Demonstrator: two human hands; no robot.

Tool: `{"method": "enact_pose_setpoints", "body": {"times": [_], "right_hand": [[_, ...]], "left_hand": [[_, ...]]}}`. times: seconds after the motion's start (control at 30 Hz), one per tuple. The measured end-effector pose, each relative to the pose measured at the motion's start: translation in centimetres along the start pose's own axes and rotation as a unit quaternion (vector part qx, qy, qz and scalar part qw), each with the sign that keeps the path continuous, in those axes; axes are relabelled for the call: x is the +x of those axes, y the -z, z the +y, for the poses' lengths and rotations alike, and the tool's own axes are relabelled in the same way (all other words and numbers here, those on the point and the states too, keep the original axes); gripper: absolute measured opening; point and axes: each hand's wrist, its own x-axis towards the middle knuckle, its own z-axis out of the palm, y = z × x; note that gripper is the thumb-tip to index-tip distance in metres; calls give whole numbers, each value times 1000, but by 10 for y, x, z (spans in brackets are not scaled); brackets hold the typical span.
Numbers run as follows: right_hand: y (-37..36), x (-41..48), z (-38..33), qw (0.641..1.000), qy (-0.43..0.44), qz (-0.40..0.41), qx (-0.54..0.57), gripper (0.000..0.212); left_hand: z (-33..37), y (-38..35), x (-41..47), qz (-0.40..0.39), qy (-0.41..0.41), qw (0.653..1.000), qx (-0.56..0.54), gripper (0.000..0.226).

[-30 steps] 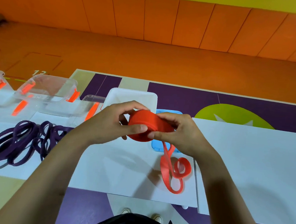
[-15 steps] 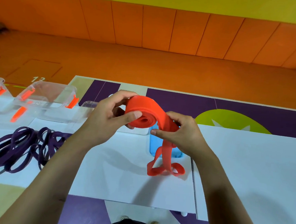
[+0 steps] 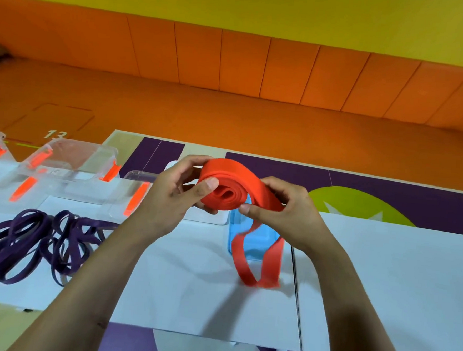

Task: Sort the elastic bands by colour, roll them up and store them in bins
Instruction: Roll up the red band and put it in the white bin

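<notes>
A wide orange elastic band (image 3: 232,186) is partly rolled into a coil held above the white table (image 3: 382,281). My left hand (image 3: 177,196) grips the coil from the left, thumb pressed on its side. My right hand (image 3: 285,209) pinches the band where it leaves the coil. The loose end hangs down in a loop that touches the table. A pile of purple elastic bands (image 3: 36,241) lies on the table to the left.
Clear bins with orange latches (image 3: 69,169) stand along the table's far left edge. A white bin (image 3: 211,217) and a blue lid (image 3: 256,240) sit behind and under my hands. Orange floor lies beyond the table.
The coil has grown and the hanging loop has shortened, its end lifted upright off the table. Both hands have kept hold of the band.
</notes>
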Motion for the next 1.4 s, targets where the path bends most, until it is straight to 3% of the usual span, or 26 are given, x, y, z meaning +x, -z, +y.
{"method": "enact_pose_setpoints", "body": {"times": [0.13, 0.23, 0.43, 0.53, 0.63, 0.77, 1.0, 1.23, 1.4], "right_hand": [[-6, -2, 9, 1000, 11, -2, 9, 26], [-9, -1, 13, 999, 15, 24, -14, 38], [-27, 0, 10, 979, 40, 31, 199, 30], [-43, -3, 17, 978, 13, 66, 199, 30], [-46, -3, 26, 984, -23, 64, 167, 26], [-36, -2, 35, 995, -26, 10, 93, 23], [-33, 3, 32, 996, -14, -93, -7, 48], [-37, 7, 38, 992, 8, -28, 119, 31], [-45, 3, 46, 980, 13, -3, 200, 28]], "left_hand": [[0, -1, -2, 3, 8, 1000, -20, 41], [0, -4, -3, 10, 15, 998, -60, 39], [-9, -15, -6, 7, 56, 979, -194, 30], [-18, -23, -10, -6, 106, 970, -218, 34], [-21, -17, -13, -49, 167, 978, -116, 36], [-19, -1, -10, -83, 158, 978, 107, 28], [-8, 12, 3, -164, 125, 967, 149, 28], [-21, 6, -1, -82, 87, 992, 34, 35], [-25, 1, -4, -63, 115, 984, -117, 35]]}}
